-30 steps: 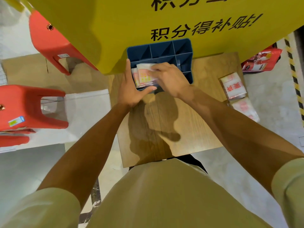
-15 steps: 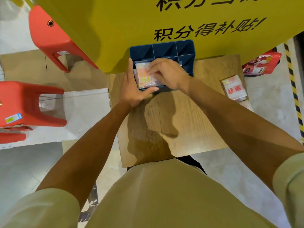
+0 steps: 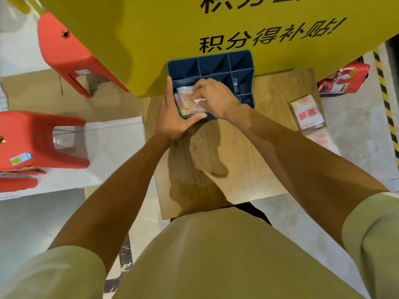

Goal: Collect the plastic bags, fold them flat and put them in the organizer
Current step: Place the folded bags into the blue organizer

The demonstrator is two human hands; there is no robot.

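Step in hand, as I judge it: seating folded bags into the near-left compartment of the dark blue plastic divided organizer (image 3: 216,65), which stands at the far edge of the small wooden table (image 3: 226,165), against the yellow printed board (image 3: 194,22).

Left hand (image 3: 172,117): fingers straight along the organizer's left wall, thumb stretched across the near rim. It braces the box and clasps nothing. Right hand (image 3: 213,98): fingers curled down onto the stack of folded white-and-red plastic bags (image 3: 186,103) inside the compartment, pressing and pinching the top one.

To do it well (my reading):
- Keep the left hand bracing, so the organizer does not slide toward the board.
- Press the stack flat from the middle outward; thin film springs back and traps air.
- Tuck loose corners below the rim before letting go.
- Release slowly; a slick top bag may lift with the fingers.

Count:
- Organizer: one. Compartments: three along the far row, others on the right side, one large one at near left; full number hidden by the hand.
- Bags in the compartment: several layers, exact number not readable.
- Folded white bag with red characters (image 3: 307,114): one, at the table's right edge, well apart from the organizer. A pale bag (image 3: 321,139) just beyond it: one, blurred.
- Red printed packet (image 3: 343,80) on the floor at far right: one.
- Red plastic stools (image 3: 36,139): two plainly, at left; more red at the lower left edge, cannot tell what.
- Hands: two.
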